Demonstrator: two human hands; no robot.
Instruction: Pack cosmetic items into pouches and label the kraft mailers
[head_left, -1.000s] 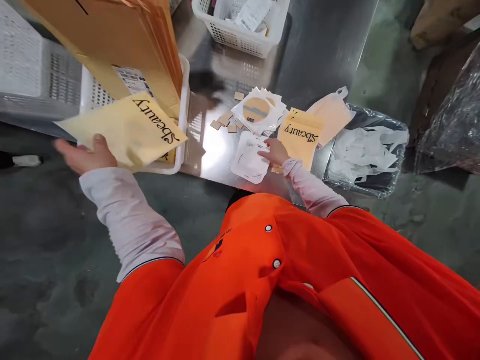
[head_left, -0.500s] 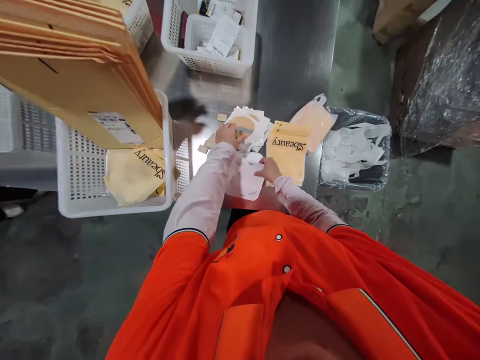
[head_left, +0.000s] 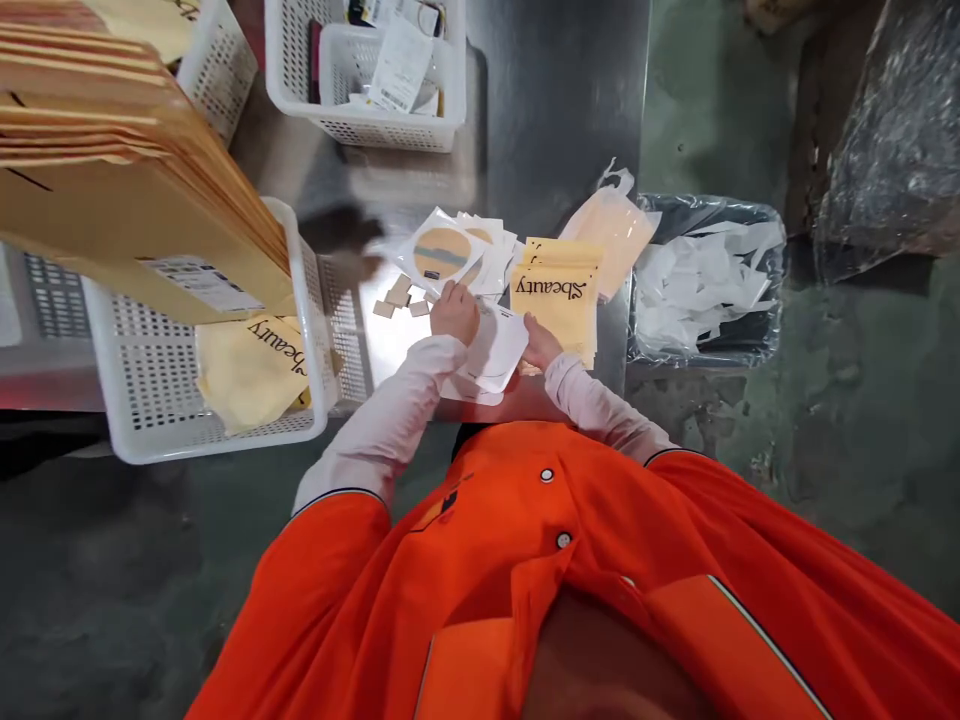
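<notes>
My left hand [head_left: 454, 313] pinches the near corner of a clear square packet [head_left: 442, 250] holding a round tan piece with a grey-blue band. More such white-edged packets [head_left: 496, 262] lie in a fanned pile just behind it. My right hand [head_left: 540, 343] grips the right edge of a white card [head_left: 501, 350] with rounded corners, raised at a tilt over other white cards [head_left: 472, 392]. Its thumb shows; most of the fingers are hidden. Right of the pile lies a stack of yellow pouches [head_left: 559, 300] printed "Sbeauty". Several small brown squares [head_left: 400, 291] are left of my left hand.
A white basket [head_left: 217, 445] with large brown envelopes [head_left: 135, 215] and a yellow pouch stands at left. Another white basket [head_left: 390, 135] holds labelled papers at the back. A clear bag [head_left: 611, 235] and a black-lined bin [head_left: 705, 350] of white scraps are at right.
My left hand has drawn one square packet off the pile, toward me and left. My right hand has lifted and tilted the white card. The whole view has shifted slightly.
</notes>
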